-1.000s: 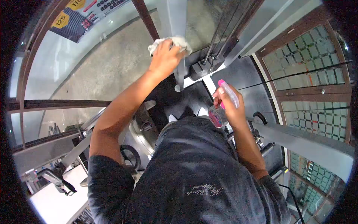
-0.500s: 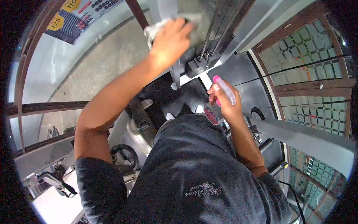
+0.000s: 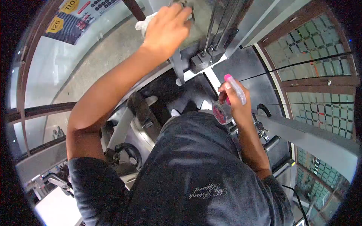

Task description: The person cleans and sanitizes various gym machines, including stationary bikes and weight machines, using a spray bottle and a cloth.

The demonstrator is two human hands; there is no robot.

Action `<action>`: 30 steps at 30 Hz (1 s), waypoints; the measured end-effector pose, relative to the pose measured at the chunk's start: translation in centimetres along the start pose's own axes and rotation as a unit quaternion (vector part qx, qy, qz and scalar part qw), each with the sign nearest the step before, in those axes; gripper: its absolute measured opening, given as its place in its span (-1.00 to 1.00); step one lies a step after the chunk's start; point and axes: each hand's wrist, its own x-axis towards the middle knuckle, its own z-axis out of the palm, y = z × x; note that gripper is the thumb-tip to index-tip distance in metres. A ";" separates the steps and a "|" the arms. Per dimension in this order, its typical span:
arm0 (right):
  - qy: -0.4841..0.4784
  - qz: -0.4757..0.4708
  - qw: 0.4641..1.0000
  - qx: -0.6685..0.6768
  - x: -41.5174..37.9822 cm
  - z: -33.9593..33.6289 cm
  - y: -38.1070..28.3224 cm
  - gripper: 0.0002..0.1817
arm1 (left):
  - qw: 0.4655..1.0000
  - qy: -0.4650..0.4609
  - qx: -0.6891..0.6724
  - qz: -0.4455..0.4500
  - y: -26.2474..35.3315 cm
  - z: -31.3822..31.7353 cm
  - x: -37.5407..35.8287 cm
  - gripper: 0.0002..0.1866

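A person in a dark short-sleeved shirt (image 3: 196,162) stands over a smooth black floor mat (image 3: 179,92); if liquid drips there, the surface could turn slick underfoot. Ahead stands a grey metal upright (image 3: 177,69), partly covered by the left arm and hand (image 3: 166,32), so contact between hand and metal cannot be confirmed. Beside its lower end sits a dark block-shaped weight stack (image 3: 201,62) below thin vertical rods (image 3: 211,32); reaching too far sideways might knock the knuckles on these rods or snag the cloth. A taut black cable (image 3: 298,67) runs off toward the right, near enough that a wide swing of the right arm could brush it. The left hand is bent over a crumpled white cloth (image 3: 142,26) near the top of the view; a loose fold sticks out past the hand and could slip free if the grip slackens. The right hand (image 3: 239,103) is wrapped around the neck of a clear spray bottle (image 3: 223,113), held tilted before the shirt; careless squeezing could release spray through its small pink nozzle (image 3: 227,77).
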 end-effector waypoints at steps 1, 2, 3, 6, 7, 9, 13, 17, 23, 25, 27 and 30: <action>0.001 -0.002 1.000 0.008 0.1 -0.1 0.2 -0.64 | 1.000 -0.025 0.005 0.013 0.5 1.4 -0.8 -0.84; -0.004 0.000 1.000 0.014 0.1 -0.2 0.5 -0.64 | 0.998 -0.052 0.010 0.023 1.1 3.1 -2.2 -0.84; -0.009 0.003 1.000 0.021 0.0 -0.3 0.7 -0.64 | 0.996 -0.079 0.016 0.034 1.9 4.9 -3.9 -0.85; -0.016 0.001 0.999 0.036 -0.2 -0.4 0.8 -0.64 | 0.987 -0.158 -0.012 0.035 4.8 12.5 -10.3 -0.83; -0.015 -0.002 0.999 0.039 -0.3 -0.5 0.6 -0.64 | 0.971 -0.224 0.002 0.083 5.3 14.4 -12.2 -0.79; -0.013 -0.005 0.999 0.044 -0.4 -0.8 0.2 -0.64 | 0.947 -0.298 0.004 0.123 5.5 15.6 -13.5 -0.74; -0.010 -0.016 0.999 0.043 0.1 -1.9 0.3 -0.66 | 0.979 -0.188 -0.078 -0.013 5.5 15.4 -12.3 -0.84; 0.006 -0.010 0.999 0.048 0.4 -2.3 0.2 -0.68 | 0.996 -0.081 -0.010 0.023 2.3 5.9 -4.4 -0.86; 0.000 0.003 0.999 0.035 1.0 -2.6 0.7 -0.68 | 0.993 -0.104 0.004 0.047 2.1 6.0 -3.5 -0.82; -0.012 0.007 1.000 0.015 1.1 -2.8 1.2 -0.69 | 0.977 -0.203 0.039 0.045 4.1 10.5 -7.2 -0.81; -0.019 0.007 0.999 0.026 1.1 -2.6 1.1 -0.69 | 0.973 -0.229 -0.001 0.037 5.7 16.7 -12.2 -0.83; -0.021 0.002 0.999 0.037 1.5 -2.2 1.1 -0.69 | 0.973 -0.229 0.004 0.038 6.6 17.5 -13.5 -0.86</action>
